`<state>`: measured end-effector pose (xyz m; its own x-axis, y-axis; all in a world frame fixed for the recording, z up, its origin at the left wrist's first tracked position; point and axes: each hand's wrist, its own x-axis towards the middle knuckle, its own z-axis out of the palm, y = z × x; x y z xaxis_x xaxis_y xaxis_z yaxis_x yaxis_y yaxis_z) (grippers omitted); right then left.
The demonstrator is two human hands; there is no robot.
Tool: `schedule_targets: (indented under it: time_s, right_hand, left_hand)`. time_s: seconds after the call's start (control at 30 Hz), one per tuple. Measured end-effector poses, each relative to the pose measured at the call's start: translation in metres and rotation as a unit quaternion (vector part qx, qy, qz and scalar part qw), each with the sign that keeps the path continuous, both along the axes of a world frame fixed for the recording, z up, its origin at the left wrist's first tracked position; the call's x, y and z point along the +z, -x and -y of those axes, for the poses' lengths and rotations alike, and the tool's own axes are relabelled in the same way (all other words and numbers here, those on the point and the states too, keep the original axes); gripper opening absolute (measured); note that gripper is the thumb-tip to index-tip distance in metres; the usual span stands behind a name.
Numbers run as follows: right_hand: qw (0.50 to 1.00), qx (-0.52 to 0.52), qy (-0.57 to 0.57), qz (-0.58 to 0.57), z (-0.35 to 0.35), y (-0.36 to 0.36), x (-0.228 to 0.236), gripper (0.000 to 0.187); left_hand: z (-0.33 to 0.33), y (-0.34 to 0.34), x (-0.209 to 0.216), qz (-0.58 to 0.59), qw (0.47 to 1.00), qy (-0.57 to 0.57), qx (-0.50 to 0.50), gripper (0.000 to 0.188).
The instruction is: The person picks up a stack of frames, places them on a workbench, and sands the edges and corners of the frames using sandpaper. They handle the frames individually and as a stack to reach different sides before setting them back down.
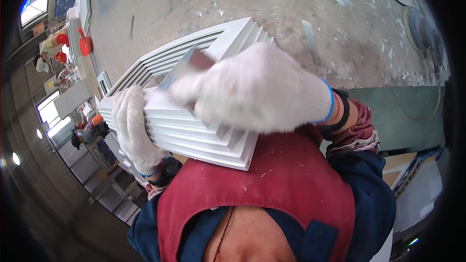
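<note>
A stack of white picture-frame-like frames (pixel 208 138) leans between the worktable and my red apron, their layered edges stepping like stairs. My left hand (pixel 132 128), in a white knitted glove, is closed over the left near side of the stack. Above the near right corner is my right hand (pixel 262 90), in a matching glove with a blue cuff and smeared by motion. It is closed on a thin flat piece (pixel 200 60), grey with a reddish-brown patch, held against or just over the top frame. Blur hides its exact kind and my right fingertips.
The grey worktable (pixel 160 5) bears white smears. At its right stands a round grey tool (pixel 418 28) with a hose. A red scoop-like thing (pixel 85 43) lies far left, where people (pixel 87 128) work. Boxes (pixel 417 184) stand at lower right.
</note>
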<state>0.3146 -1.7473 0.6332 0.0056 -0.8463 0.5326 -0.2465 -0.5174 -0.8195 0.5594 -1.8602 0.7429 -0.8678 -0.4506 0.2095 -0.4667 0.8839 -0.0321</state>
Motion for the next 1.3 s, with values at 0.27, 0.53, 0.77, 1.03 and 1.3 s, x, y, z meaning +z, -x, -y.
schedule_targets:
  time_s: [0.27,0.53,0.77,1.03,1.3]
  right_hand:
    - [0.939,-0.173,-0.289,-0.073,0.033,0.021,-0.080,0.025]
    - [0.997,-0.008,-0.071,-0.020,0.008,0.012,-0.029,0.036]
    - [0.957,-0.151,-0.238,-0.067,0.036,0.027,-0.090,0.037]
    - [0.986,-0.006,-0.108,0.130,0.003,0.012,-0.008,0.037]
    - [0.950,-0.097,-0.138,0.263,0.006,0.011,-0.018,0.034]
  left_hand:
    - [-0.003,0.002,0.003,0.012,1.000,0.004,0.004,0.054]
    - [-0.006,-0.002,-0.001,0.007,1.000,-0.003,0.008,0.051]
    - [-0.004,0.002,0.002,0.013,1.000,-0.002,0.006,0.052]
    - [-0.002,-0.004,-0.009,-0.092,0.993,-0.066,-0.019,0.051]
    - [0.005,-0.011,-0.009,-0.108,0.989,-0.079,-0.068,0.050]
